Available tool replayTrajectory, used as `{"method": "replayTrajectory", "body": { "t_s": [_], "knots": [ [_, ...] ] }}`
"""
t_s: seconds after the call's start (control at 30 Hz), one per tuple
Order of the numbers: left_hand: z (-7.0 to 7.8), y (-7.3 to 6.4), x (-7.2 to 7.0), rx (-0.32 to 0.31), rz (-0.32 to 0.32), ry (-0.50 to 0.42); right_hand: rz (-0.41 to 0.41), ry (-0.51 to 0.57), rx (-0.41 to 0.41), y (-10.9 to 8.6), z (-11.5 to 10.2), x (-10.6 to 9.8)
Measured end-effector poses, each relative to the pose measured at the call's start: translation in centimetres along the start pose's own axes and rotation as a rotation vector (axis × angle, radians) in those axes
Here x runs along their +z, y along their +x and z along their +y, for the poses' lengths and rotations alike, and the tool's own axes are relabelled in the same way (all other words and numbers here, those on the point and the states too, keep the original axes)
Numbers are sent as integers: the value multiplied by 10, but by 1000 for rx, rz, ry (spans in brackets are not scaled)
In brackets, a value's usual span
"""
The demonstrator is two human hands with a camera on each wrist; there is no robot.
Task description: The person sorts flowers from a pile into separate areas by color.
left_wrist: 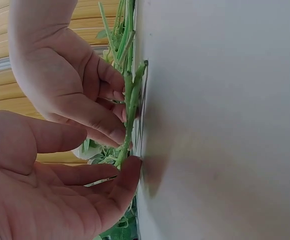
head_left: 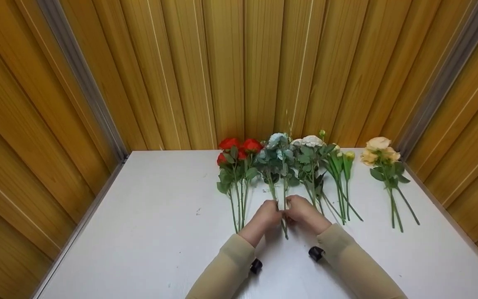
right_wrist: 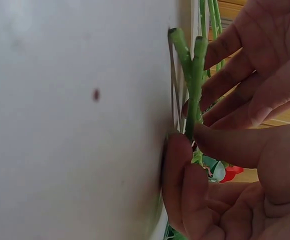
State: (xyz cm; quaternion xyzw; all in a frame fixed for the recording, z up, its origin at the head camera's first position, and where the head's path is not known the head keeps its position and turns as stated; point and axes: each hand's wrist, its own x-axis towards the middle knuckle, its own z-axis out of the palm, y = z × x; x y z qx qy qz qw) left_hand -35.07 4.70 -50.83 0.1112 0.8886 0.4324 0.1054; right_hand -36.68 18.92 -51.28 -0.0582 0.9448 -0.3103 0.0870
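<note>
Pale blue artificial flowers (head_left: 278,139) lie with their heads toward the back wall and their green stems (left_wrist: 134,95) toward me. My right hand (head_left: 303,208) pinches these stems between thumb and fingers, close to their crossed lower ends (right_wrist: 197,60). From the other side, my left hand (head_left: 268,214) reaches to the same stems, its fingers extended beside them and its thumb held apart in the left wrist view. Red roses (head_left: 241,148) lie just left of the blue flowers, and white flowers (head_left: 311,142) just right.
Yellow-tipped buds (head_left: 349,155) on green stems lie right of the white flowers, and peach roses (head_left: 380,150) farther right. Wood-patterned walls (head_left: 259,70) enclose the white table (head_left: 160,232) at the back and sides. Black wrist devices (head_left: 316,253) sit under both sleeves.
</note>
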Motion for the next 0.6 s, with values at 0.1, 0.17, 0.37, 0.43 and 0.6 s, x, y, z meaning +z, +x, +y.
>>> {"method": "replayTrajectory", "body": {
  "t_s": [0.1,0.17,0.37,0.43,0.6],
  "knots": [
    [3,-1,-1,-11,-6,64,13,-29,14,-3,0,-2],
    [5,-4,-4,-21,-18,120,17,-34,31,-6,-1,-5],
    [15,-17,-32,-30,-45,175,36,-55,14,-17,-9,-19],
    [15,-21,-47,-19,-33,141,53,-71,-9,-21,-12,-27],
    [2,-23,-96,-43,47,52,91,-27,19,-27,-12,-58]
  ]
}}
